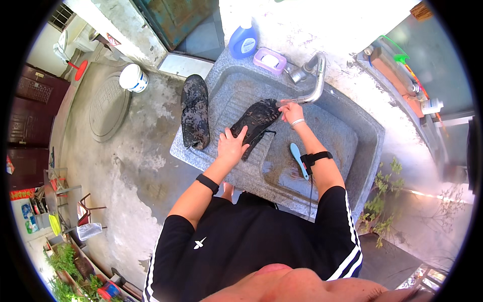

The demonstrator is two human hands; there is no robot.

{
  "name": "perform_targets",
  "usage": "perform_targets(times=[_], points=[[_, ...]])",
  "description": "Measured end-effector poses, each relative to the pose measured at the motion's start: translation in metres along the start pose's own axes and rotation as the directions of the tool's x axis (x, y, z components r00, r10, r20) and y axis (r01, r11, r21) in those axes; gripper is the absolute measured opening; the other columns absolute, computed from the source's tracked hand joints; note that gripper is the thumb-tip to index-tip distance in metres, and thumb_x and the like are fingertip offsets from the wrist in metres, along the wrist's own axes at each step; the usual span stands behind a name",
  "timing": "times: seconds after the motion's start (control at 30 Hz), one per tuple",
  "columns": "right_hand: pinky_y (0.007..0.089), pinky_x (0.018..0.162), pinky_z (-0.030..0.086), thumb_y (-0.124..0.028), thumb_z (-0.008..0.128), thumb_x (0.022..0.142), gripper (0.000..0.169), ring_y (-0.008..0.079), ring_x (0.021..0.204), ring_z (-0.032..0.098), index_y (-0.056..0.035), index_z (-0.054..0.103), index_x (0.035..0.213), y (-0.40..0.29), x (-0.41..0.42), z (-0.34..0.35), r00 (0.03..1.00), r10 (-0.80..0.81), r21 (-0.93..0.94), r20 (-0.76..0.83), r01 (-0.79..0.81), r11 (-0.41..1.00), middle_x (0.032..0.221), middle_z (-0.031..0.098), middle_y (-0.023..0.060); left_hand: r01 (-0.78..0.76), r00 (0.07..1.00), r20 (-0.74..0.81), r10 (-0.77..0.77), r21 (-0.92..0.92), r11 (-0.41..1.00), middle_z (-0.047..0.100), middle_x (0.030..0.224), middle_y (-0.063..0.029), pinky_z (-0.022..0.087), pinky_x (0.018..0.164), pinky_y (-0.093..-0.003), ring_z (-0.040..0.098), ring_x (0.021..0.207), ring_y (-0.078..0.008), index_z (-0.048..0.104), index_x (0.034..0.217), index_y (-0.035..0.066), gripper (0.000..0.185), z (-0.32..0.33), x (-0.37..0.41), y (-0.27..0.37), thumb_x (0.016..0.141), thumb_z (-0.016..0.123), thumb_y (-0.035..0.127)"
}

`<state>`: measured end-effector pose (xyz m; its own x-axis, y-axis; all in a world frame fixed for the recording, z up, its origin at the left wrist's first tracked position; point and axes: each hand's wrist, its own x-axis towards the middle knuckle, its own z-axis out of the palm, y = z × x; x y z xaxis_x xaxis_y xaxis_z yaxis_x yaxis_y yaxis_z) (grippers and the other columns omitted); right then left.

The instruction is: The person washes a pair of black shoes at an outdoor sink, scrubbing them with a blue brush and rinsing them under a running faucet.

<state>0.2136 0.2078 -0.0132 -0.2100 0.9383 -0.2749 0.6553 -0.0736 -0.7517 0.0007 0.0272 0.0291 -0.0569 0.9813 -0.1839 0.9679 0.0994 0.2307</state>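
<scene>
A dark camouflage shoe [256,117] lies on the ribbed part of a grey stone sink [286,204], its patterned sole partly facing up. My left hand [232,145] rests on its near end with fingers spread. At the shoe's far end, my right hand [290,112] has its fingers bent close together by the spout of a metal tap [319,79]; whether they grip the shoe or the spout I cannot tell. A second camouflage shoe [195,113] lies along the sink's left edge. In the basin, below my right forearm, is a blue-handled brush [298,158], its underside hidden.
Behind the basin stand a blue detergent bottle [243,41] and a pink soap dish [269,61] with white soap. A white bucket [134,78] is on the concrete floor at the left, beside a round manhole cover [109,107]. A leafy plant [381,196] grows at the sink's right.
</scene>
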Motion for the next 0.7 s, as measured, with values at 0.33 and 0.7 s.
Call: perform_targets(times=[0.33, 0.7], points=[[0.0448, 0.064, 0.048, -0.021, 0.056, 0.078, 0.011, 0.0348, 0.07, 0.06, -0.0104, 0.059, 0.08, -0.004, -0.012, 0.018, 0.933, -0.342, -0.457, -0.11, 0.258, 0.851, 0.078, 0.062, 0.0146, -0.084, 0.995, -0.052, 0.084, 0.005, 0.996, 0.034, 0.127, -0.0292, 0.042, 0.083, -0.0478, 0.045, 0.102, -0.0434, 0.031, 0.136, 0.027, 0.066, 0.006, 0.002, -0.002, 0.079, 0.062, 0.037], [0.0484, 0.06, 0.047, -0.02, 0.054, 0.079, 0.012, 0.0369, 0.067, 0.06, -0.0085, 0.053, 0.082, 0.001, -0.007, 0.028, 0.925, -0.331, -0.483, -0.185, 0.208, 0.851, 0.071, 0.061, 0.0178, -0.039, 0.999, 0.004, 0.039, 0.026, 0.999, 0.033, 0.128, -0.0276, 0.041, 0.084, -0.0473, 0.044, 0.101, -0.0426, 0.03, 0.137, 0.028, 0.066, 0.004, 0.004, 0.002, 0.08, 0.061, 0.038]])
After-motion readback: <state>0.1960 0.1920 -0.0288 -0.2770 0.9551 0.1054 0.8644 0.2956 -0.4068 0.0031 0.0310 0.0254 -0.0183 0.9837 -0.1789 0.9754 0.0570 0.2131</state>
